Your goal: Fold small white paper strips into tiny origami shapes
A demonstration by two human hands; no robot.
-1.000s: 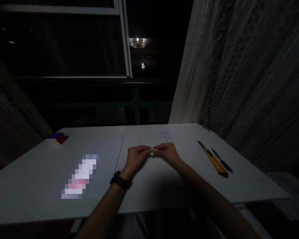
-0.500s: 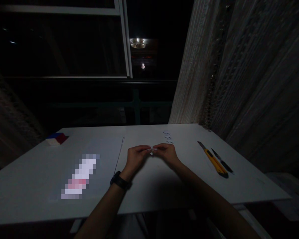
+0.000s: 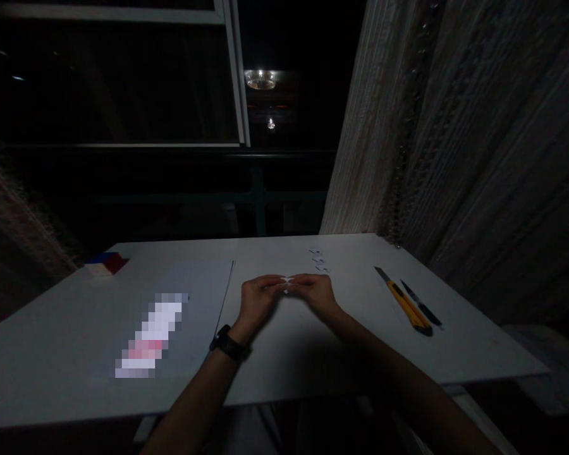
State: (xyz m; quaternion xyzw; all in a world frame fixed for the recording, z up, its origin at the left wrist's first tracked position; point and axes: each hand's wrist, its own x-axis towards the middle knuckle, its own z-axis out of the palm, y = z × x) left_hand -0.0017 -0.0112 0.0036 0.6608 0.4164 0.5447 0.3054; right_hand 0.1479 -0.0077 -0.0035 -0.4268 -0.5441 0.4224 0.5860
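Observation:
A small piece of white paper [image 3: 287, 280] is pinched between my two hands above the middle of the table. My left hand [image 3: 260, 300], with a dark watch on its wrist, grips the paper's left side with closed fingertips. From the other side my right hand [image 3: 317, 293] pinches it too, the fingers of both hands almost meeting. Most of the paper is hidden by the fingers, and its exact shape is hard to make out. Just beyond my right hand lie several small folded white paper pieces [image 3: 319, 260] in a row.
On the white table [image 3: 284, 373], a yellow utility knife [image 3: 408, 309] and a dark pen-like tool [image 3: 422, 303] lie at right. White sheets [image 3: 203, 291] and a blurred-out bright rectangle [image 3: 154, 335] are at left. A colored cube [image 3: 106, 263] sits at the far left, near curtains.
The view has shifted slightly. Both hands stay at the same place with the paper between them; their fingertips have moved only a little.

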